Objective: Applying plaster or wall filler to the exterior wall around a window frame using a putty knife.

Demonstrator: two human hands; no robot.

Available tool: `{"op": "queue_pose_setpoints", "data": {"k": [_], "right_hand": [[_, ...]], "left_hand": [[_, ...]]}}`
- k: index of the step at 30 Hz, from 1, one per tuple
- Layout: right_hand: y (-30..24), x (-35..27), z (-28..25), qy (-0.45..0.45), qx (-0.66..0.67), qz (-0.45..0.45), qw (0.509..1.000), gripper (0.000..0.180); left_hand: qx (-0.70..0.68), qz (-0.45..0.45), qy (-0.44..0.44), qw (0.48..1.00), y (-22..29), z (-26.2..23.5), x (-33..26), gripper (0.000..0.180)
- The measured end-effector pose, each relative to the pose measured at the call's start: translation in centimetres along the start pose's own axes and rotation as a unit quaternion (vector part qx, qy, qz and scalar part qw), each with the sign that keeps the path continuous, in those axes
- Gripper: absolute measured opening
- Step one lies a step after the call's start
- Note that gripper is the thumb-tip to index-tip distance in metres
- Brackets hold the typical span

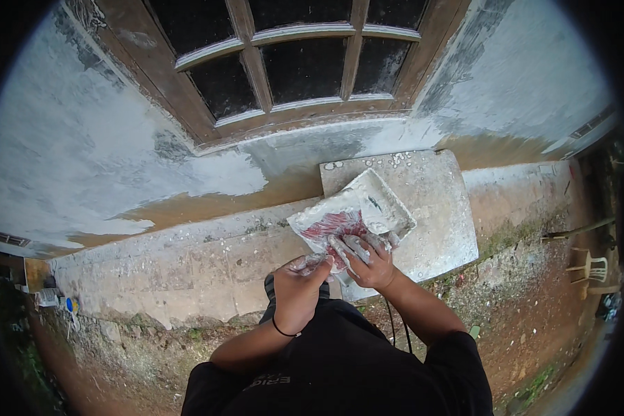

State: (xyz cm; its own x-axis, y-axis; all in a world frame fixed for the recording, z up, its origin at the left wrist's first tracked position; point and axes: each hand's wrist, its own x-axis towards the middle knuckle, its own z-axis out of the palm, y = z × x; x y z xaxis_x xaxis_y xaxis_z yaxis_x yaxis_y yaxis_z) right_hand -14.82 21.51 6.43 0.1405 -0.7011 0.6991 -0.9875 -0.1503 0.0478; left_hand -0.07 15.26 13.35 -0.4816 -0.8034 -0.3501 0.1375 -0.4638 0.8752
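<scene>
A paint tray (334,223), red beneath thick white smears, lies at an angle in front of me. White paint coats its deep far-right end. My right hand (369,262) reaches over the near side of the tray, its whitened fingers apart and lying against the surface. At the tray's near-left edge, my left hand (299,288) is closed, thumb and bent fingers pinching the rim. White paint covers those fingertips too, and the thumb partly hides the grip.
The tray rests on a pale, paint-spotted board (444,208) on a worn ledge (194,274). Beyond stand a patchily painted wall (208,173) and a brown-framed window (305,104). A plastic chair (589,267) is far right; rough ground (492,315) lies below the ledge.
</scene>
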Motion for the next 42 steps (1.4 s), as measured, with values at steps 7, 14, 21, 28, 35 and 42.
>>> {"op": "queue_pose_setpoints", "data": {"k": [7,14,21,28,35,42], "right_hand": [[-0.1,0.8,2.2,-0.003,0.047,-0.046,0.998,0.031],[-1.5,1.2,3.7,-0.004,0.025,-0.052,0.998,0.029],[-2.1,0.7,4.6,-0.036,0.039,-0.046,0.998,0.03],[-2.2,1.7,4.9,-0.036,0.055,-0.061,0.996,0.032],[-2.0,3.0,6.0,-0.043,0.105,-0.01,0.993,0.039],[-3.1,4.0,7.8,-0.043,0.111,0.099,0.988,0.046]], "left_hand": [[-0.047,-0.135,0.019,0.99,0.4,-2.5,1.0,0.017],[-0.079,-0.276,0.044,0.957,0.1,-5.0,0.9,0.021],[-0.115,-0.327,0.0,0.938,-1.1,-7.0,0.8,0.02],[-0.131,-0.312,-0.021,0.941,-0.4,-7.9,0.6,0.02],[-0.126,-0.245,0.026,0.961,0.7,-11.0,1.0,0.021],[-0.1,-0.152,0.092,0.979,1.3,-14.6,2.6,0.018]]}}
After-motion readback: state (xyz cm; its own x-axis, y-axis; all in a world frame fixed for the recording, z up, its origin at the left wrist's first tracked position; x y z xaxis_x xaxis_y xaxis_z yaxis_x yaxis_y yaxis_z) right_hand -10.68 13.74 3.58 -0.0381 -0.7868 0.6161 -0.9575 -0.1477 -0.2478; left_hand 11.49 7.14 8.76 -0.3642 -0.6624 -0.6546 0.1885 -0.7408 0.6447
